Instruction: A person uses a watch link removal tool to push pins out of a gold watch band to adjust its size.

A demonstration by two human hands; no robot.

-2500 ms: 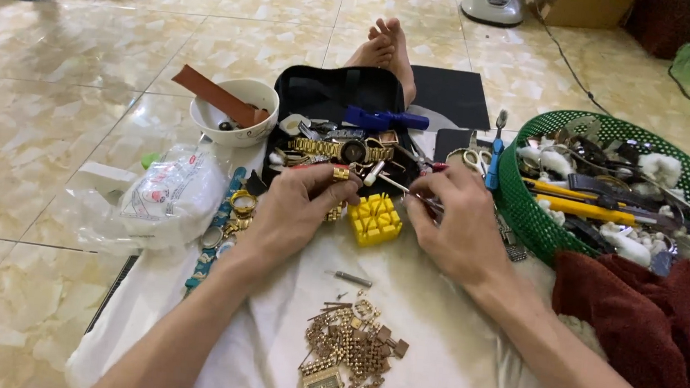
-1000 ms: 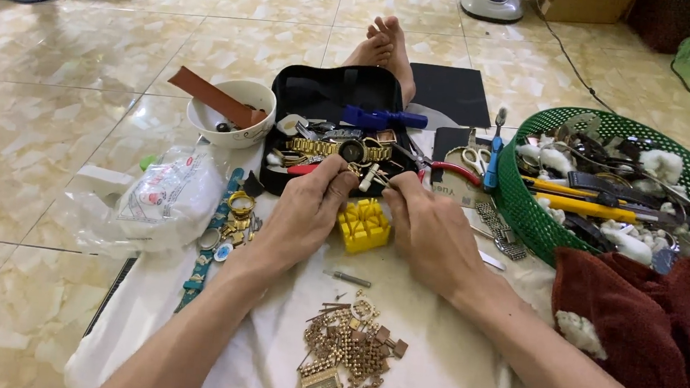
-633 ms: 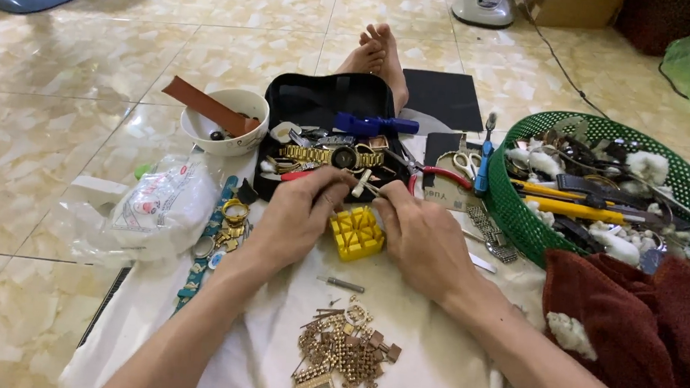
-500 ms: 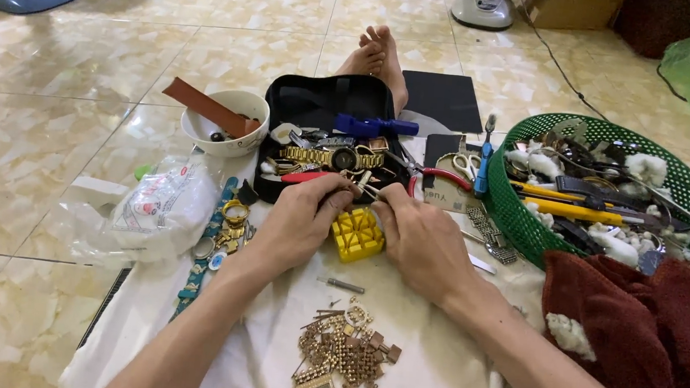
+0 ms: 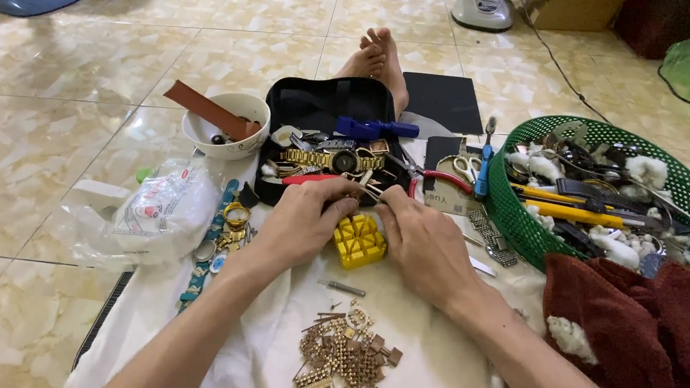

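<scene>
Since 2.5 s ago your right hand [image 5: 423, 245] slid in beside the left hand [image 5: 306, 220], both now pinching a small metal piece above the yellow holder block [image 5: 358, 241] on the white cloth [image 5: 430, 365]; keep wrists planted, fingertips w/ light pressure.

white printed plastic bag [image 5: 155, 212], cardboard box [image 5: 577, 7]

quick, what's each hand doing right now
Left hand: fingers pinched on something small above the yellow block; what, cannot be told.
Right hand: pinching the same spot.
</scene>
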